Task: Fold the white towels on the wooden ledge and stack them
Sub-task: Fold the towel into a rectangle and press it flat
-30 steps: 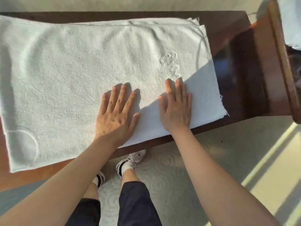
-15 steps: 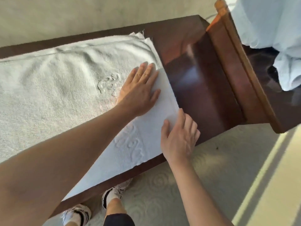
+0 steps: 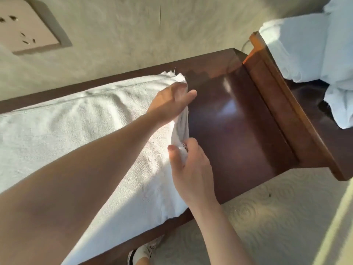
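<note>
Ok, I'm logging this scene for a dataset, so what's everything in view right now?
towel: one, white, spread along the wooden ledge, right edge lifted
wooden ledge: one, dark brown, against the wall
wooden rail: one, lighter brown, at the ledge's right end
unfolded towels: heap, white, beyond the rail; count unclear
wall socket: one, beige, upper left
carpet: cream, patterned, below
shoe: one, white and black, bottom edge
left hand: grip on the towel's far right corner
right hand: grip on the towel's near right edge
</note>
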